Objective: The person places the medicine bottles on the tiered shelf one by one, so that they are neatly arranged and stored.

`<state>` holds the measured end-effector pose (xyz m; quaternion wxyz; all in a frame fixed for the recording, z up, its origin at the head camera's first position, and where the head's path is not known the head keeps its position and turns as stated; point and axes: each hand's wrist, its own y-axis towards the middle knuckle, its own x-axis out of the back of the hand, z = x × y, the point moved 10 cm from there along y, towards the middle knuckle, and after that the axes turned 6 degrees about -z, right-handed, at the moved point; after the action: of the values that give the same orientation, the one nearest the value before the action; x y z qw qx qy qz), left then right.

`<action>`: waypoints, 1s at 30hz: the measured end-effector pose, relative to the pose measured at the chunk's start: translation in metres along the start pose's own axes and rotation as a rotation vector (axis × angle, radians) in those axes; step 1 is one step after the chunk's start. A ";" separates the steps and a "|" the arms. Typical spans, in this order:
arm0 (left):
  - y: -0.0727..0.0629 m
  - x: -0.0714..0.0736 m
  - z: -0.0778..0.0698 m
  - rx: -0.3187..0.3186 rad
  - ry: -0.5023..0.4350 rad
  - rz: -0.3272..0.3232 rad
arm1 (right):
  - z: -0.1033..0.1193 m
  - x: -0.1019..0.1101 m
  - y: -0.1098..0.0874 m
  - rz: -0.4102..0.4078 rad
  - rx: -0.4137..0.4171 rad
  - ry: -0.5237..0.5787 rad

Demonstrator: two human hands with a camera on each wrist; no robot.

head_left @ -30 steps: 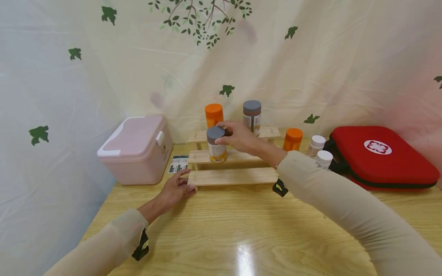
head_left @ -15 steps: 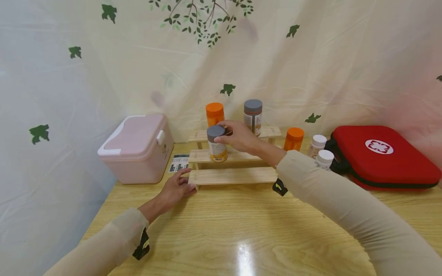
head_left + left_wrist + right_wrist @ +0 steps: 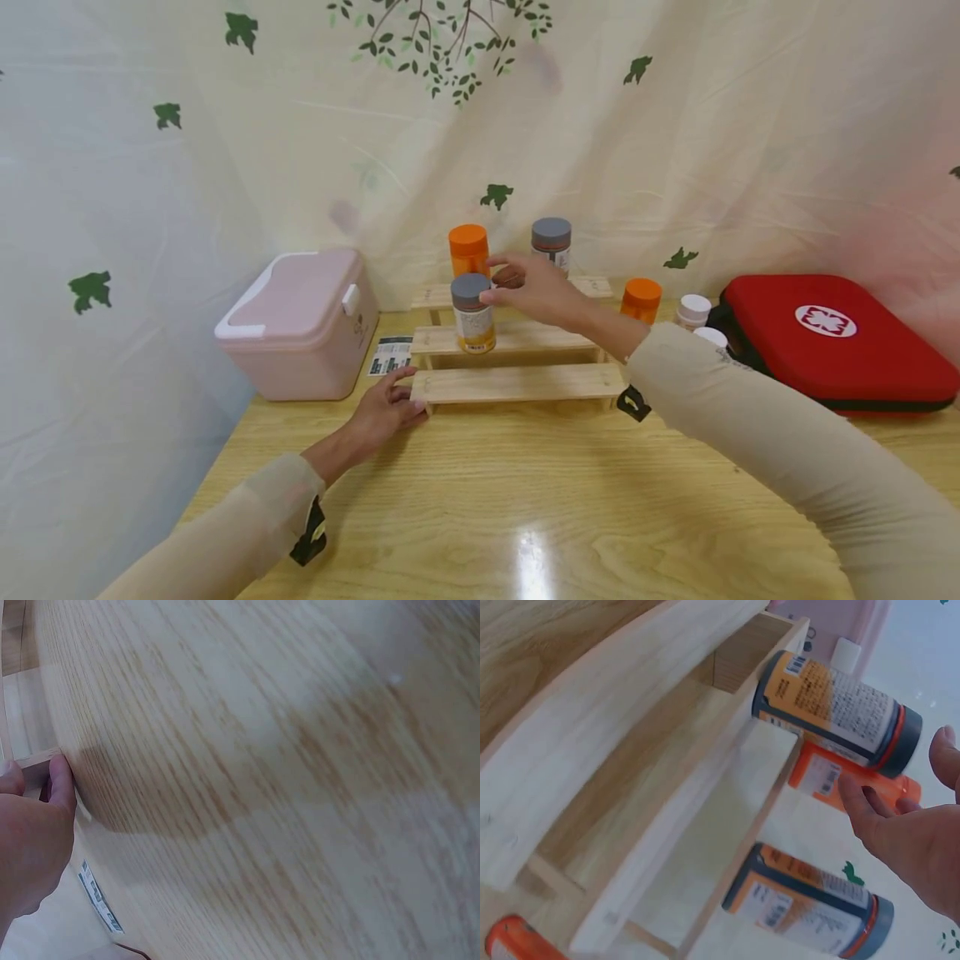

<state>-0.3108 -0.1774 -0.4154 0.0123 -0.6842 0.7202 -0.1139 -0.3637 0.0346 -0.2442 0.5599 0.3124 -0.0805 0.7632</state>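
Note:
A grey-capped supplement bottle [image 3: 473, 315] stands upright on the left of the middle tier of a three-tier wooden rack [image 3: 517, 382]. My right hand [image 3: 543, 292] is just right of its cap, fingers loosely spread and holding nothing. In the right wrist view, a gap shows between the thumb and that bottle. My left hand [image 3: 378, 417] pinches the front left end of the rack between thumb and fingers; the left wrist view shows the wooden end [image 3: 41, 761] there. On the top tier are an orange bottle [image 3: 468, 248] and another grey-capped bottle [image 3: 551, 242], partly behind my right hand.
A pink lidded box [image 3: 300, 329] stands left of the rack, with a printed card [image 3: 391, 355] beside it. To the right are an orange-capped bottle [image 3: 641, 298], two white-capped bottles [image 3: 693, 310], partly hidden by my sleeve, and a red first-aid case [image 3: 832, 342].
My right hand has let go of the grey-capped bottle and drawn back to the right. The bottle stays on the middle tier. My left hand keeps its hold on the rack.

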 end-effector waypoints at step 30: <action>0.001 0.000 0.001 -0.003 -0.013 -0.001 | -0.085 0.131 -0.147 -0.132 -0.143 -0.207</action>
<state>-0.3118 -0.1779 -0.4165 0.0159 -0.6854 0.7199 -0.1085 -0.2870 0.2334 -0.2705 0.6184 0.3533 -0.1711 0.6808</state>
